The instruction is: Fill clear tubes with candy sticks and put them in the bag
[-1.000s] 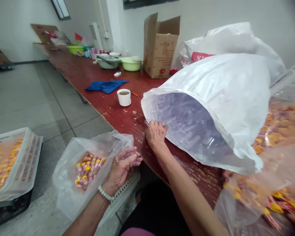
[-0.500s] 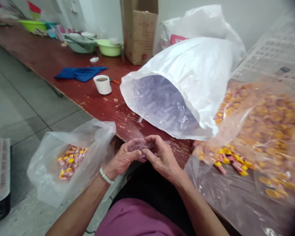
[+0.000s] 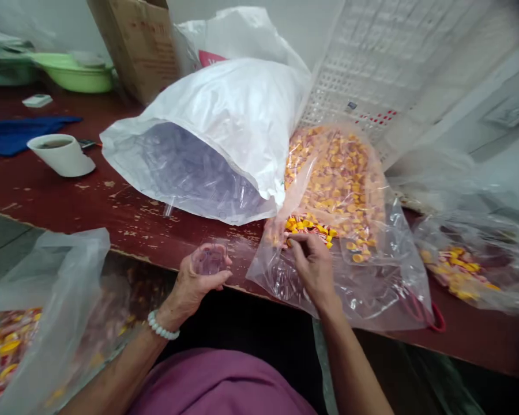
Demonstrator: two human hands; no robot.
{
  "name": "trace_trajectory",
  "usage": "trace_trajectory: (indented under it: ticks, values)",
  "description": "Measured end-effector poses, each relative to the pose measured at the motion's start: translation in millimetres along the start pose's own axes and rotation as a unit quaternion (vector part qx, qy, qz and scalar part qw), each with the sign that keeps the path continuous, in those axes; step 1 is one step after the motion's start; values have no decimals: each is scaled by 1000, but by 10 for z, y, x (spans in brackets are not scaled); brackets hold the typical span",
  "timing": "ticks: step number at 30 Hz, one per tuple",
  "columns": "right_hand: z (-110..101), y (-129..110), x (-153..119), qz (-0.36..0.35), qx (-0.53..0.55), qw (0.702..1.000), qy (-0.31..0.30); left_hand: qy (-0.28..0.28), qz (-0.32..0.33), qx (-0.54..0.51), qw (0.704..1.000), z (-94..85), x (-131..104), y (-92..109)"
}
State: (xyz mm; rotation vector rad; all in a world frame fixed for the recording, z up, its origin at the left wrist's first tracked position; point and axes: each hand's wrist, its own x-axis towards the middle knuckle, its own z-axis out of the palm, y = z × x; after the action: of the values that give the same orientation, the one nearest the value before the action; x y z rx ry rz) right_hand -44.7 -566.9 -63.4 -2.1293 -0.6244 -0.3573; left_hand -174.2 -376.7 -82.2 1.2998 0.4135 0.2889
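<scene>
My left hand (image 3: 202, 274) is curled around a bunch of clear plastic tubes (image 3: 210, 260) above the table's front edge. My right hand (image 3: 313, 265) reaches to the mouth of a clear plastic bag (image 3: 384, 288), its thumb and forefinger pinched at the near side of the heap. Small yellow-capped pieces with pink-and-red striped bodies (image 3: 309, 225) lie there; what sits between the fingertips is too small to tell. Behind my left hand, a large white sack (image 3: 237, 109) lies on its side, its open mouth showing many more clear tubes (image 3: 185, 167).
One loose tube (image 3: 168, 207) lies before the sack. A white cup (image 3: 63, 158) of dark liquid and a blue cloth (image 3: 21, 132) are leftward. Filled bags hang low left (image 3: 69, 276) and lie right (image 3: 480, 259). A white perforated crate (image 3: 363, 63) stands behind.
My hands have separated: the left keeps the tubes, while the right has moved right to the yellow-capped pieces. The view has swung right, bringing another bag into sight.
</scene>
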Motion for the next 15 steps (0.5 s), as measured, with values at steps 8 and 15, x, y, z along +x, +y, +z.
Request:
trace_trajectory:
  ticks: [8,15]
  values:
    - [-40,791,88,64,-63,995,-30,-53,-9,40,998,298,-58,43]
    - [-88,-87,-153,188,381,905,-30,-98,29,144,984,383,-15,-68]
